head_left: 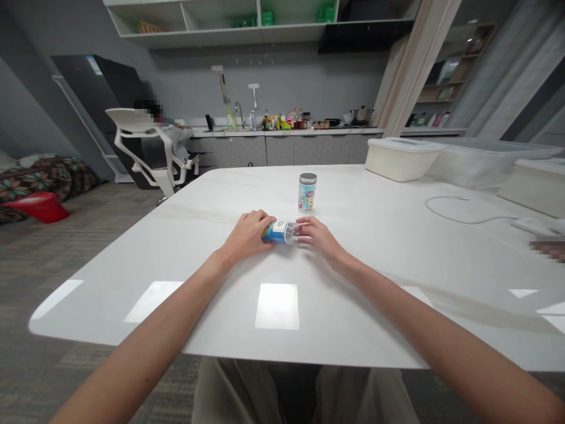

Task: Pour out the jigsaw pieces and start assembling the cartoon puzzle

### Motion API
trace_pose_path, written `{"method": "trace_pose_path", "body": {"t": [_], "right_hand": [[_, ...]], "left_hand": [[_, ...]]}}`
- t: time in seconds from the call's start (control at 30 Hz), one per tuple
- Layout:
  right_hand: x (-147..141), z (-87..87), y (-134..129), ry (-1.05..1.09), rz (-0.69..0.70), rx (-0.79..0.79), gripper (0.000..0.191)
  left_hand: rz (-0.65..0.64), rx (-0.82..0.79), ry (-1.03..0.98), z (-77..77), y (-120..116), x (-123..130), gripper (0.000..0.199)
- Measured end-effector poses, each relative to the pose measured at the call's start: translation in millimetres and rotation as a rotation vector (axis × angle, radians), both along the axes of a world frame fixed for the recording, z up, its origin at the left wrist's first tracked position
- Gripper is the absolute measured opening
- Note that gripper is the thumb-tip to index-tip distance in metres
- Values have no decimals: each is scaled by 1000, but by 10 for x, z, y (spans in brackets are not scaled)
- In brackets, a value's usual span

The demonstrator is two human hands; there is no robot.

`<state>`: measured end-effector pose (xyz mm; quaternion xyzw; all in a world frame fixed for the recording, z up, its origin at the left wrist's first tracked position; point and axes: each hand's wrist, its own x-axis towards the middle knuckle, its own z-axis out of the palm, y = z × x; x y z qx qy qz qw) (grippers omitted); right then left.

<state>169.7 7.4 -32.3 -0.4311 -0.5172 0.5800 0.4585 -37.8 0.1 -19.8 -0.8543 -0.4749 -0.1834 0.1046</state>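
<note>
A clear plastic bottle with a blue and white label (279, 231) lies on its side, at or just above the white table (277, 265). My left hand (252, 233) is wrapped around its labelled left end and hides part of it. At the clear right end, my right hand (321, 238) has its fingers and thumb on either side of the plastic. Beyond the hands, a small jar with a silver lid and a colourful cartoon label (306, 193) stands upright on the table.
At the right of the table are a cream lidded box (399, 160), a large translucent bin (474, 165) and a white cable (445, 219). Someone sits on a white office chair (165, 153) at the back left. A kitchen counter (286, 134) runs along the wall.
</note>
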Motion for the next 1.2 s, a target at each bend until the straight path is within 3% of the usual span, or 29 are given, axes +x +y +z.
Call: {"method": "trace_pose_path", "body": {"t": [0.13, 0.3, 0.57, 1.2], "right_hand": [[-17, 98, -87, 244, 34, -284, 15], [-17, 202, -156, 451, 89, -519, 40], [-40, 177, -142, 500, 103, -569, 48], [-64, 181, -126, 572, 102, -576, 47]], "left_hand": [[24, 67, 16, 1, 2, -12, 40], [-28, 157, 104, 32, -11, -16, 43], [-83, 312, 195, 65, -23, 13, 49], [-31, 271, 169, 109, -52, 14, 46]]}}
